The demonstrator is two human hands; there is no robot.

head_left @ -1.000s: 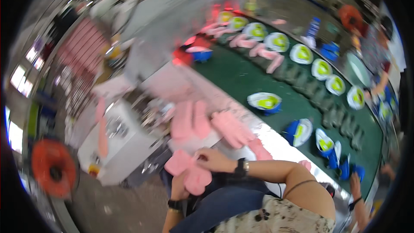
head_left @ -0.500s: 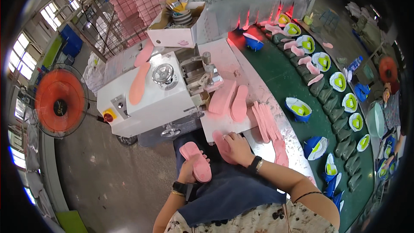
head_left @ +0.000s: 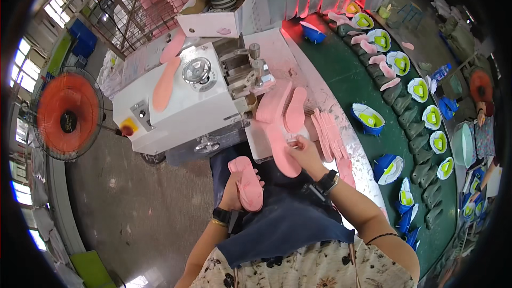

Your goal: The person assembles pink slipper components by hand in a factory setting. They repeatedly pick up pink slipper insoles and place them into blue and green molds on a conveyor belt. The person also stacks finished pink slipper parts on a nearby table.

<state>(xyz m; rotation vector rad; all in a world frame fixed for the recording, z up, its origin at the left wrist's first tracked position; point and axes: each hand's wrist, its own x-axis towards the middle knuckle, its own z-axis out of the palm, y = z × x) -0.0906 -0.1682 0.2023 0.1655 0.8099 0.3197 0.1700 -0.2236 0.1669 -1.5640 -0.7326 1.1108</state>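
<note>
A pink insole (head_left: 282,153) slants across the near edge of the white table (head_left: 259,148), its near end over the person's lap and its far end meeting a fanned stack (head_left: 273,102); whether it touches that stack is hard to tell. The right hand (head_left: 305,153) is nearly closed, thumb and fingers on the insole's right edge, probably a grip that leaves most of its face uncovered. The left hand (head_left: 231,193) curls part-way round a small bundle of insoles (head_left: 248,185) above the lap, seemingly to keep the layers together. Beside the fanned stack lies a single insole (head_left: 295,111), and a loose pile (head_left: 327,137) sits to its right, apparently within easy reach. Leftward stands a white machine (head_left: 178,109); rightward, a green conveyor (head_left: 341,88) carries blue shoe uppers (head_left: 368,119).
</note>
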